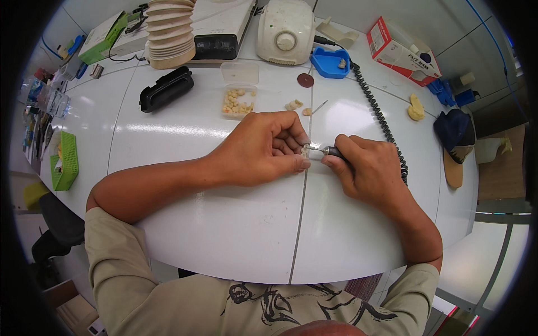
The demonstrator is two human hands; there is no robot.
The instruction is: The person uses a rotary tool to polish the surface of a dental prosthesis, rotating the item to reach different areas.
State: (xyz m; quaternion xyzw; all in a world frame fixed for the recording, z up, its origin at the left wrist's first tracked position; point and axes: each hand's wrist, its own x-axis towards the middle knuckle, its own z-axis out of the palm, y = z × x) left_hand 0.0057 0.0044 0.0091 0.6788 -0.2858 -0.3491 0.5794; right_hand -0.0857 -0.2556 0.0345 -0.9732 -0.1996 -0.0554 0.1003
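My left hand [252, 148] pinches a small whitish tooth-like piece [305, 150] between thumb and fingers. In my right hand [372, 168] is a dark-gripped rotary handpiece [334, 152]. Its thin metal tip points left and meets the piece, or comes very close; contact is too small to make out. Beyond my hands lie two or so pale tooth-like pieces [294, 105] and a thin metal-shanked bit [319, 107]. Above my left hand stands an opened clear plastic box [232, 117] holding several cream tooth-like pieces.
A coiled black cord [372, 101] runs past my right hand toward a cream motor unit [286, 33]. Around the back are a brown disc [305, 80], a blue tray [322, 64], a black case [166, 89] and a ribbed hose [170, 28]. A green basket [68, 162] stands left, a cap [454, 134] right.
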